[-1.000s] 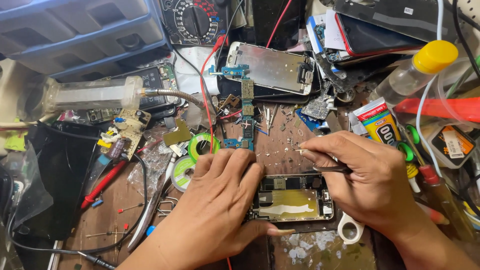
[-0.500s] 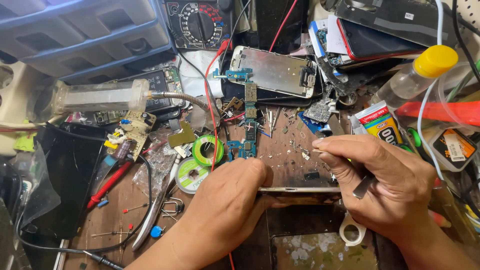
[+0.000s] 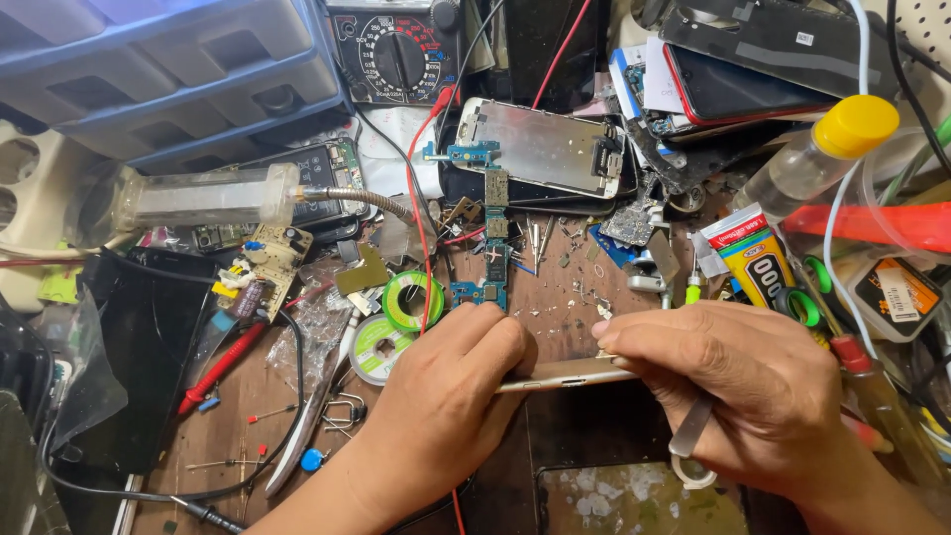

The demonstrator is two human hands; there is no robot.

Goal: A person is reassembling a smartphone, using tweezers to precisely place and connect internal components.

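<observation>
Cluttered brown wooden workbench (image 3: 584,287), blue plastic drawer cabinet (image 3: 168,69) at back left, bright even light

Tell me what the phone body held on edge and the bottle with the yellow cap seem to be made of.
Phone body, gripped by left hand and right hand: likely metal, from the pale, brushed-looking sheen along its thin edge. Bottle: seems clear plastic, see-through and slightly cloudy; its yellow cap looks like matte opaque plastic.
</observation>
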